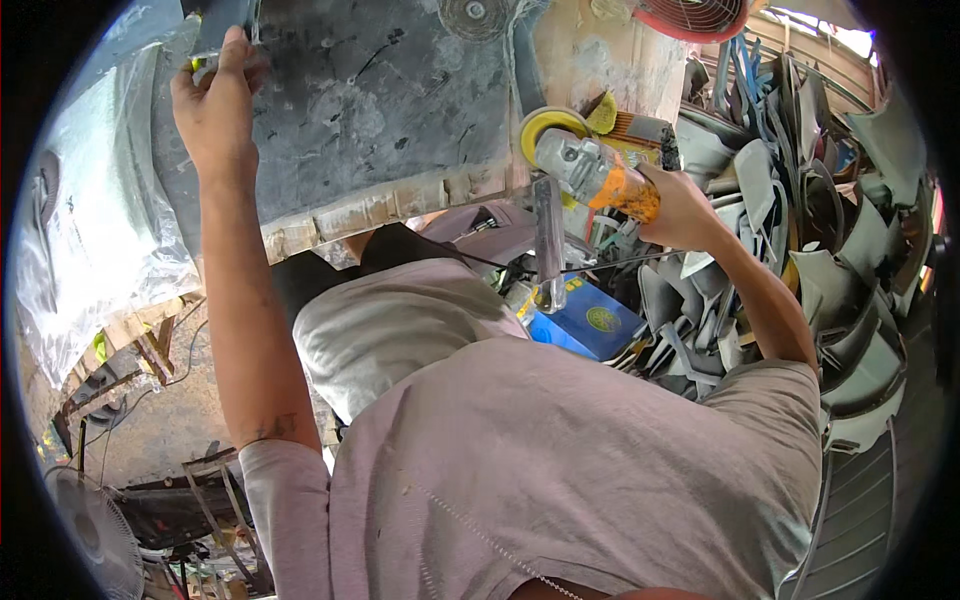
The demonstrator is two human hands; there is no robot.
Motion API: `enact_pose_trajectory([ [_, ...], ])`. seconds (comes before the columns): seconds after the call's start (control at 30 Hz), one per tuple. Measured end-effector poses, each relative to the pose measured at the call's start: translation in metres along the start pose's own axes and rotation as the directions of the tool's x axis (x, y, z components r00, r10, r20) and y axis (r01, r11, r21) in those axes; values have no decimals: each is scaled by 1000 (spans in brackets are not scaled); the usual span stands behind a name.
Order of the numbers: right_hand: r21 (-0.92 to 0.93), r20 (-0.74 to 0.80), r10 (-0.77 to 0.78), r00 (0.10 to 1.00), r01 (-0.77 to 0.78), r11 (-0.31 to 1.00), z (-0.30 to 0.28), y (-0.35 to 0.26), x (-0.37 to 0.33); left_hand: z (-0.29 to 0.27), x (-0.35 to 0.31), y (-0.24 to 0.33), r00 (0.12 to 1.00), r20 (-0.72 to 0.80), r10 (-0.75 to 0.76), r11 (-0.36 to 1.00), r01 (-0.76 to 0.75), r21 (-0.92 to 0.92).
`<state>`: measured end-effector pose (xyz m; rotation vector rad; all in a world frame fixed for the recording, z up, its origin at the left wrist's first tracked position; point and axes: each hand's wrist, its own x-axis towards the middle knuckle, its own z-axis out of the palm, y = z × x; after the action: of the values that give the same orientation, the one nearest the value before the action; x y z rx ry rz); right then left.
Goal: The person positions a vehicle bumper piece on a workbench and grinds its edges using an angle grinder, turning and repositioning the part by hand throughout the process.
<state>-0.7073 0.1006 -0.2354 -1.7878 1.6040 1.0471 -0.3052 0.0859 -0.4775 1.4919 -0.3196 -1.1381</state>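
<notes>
My right hand (683, 210) is wrapped around the orange grip of an angle grinder (590, 172). The grinder has a dusty silver head and a round yellow pad (548, 128) at its far end. It is held over the right edge of the workbench, with the pad apart from my left hand. At the far left, my left hand (218, 105) reaches up, its fingers closed on the edge of a dark flat piece (215, 25). Most of that piece lies beyond the upper rim of the picture.
A stained dark sheet (380, 110) covers the workbench, with clear plastic (110, 200) at its left. Curved plastic parts (780, 200) are piled at the right. A blue box (590, 318) sits below the grinder. A red fan (692, 15) stands at the back, another fan (95, 530) lower left.
</notes>
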Motion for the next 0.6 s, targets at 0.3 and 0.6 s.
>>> enact_pose_trajectory([
  [0.3, -28, -42, 3, 999, -4, 1000, 2, -5, 3, 10, -15, 18, 995, -37, 88, 981, -92, -169],
  [0.6, -87, -79, -1, 997, -6, 996, -14, -29, 12, 8, -3, 7, 993, -114, 36, 993, -48, -106],
])
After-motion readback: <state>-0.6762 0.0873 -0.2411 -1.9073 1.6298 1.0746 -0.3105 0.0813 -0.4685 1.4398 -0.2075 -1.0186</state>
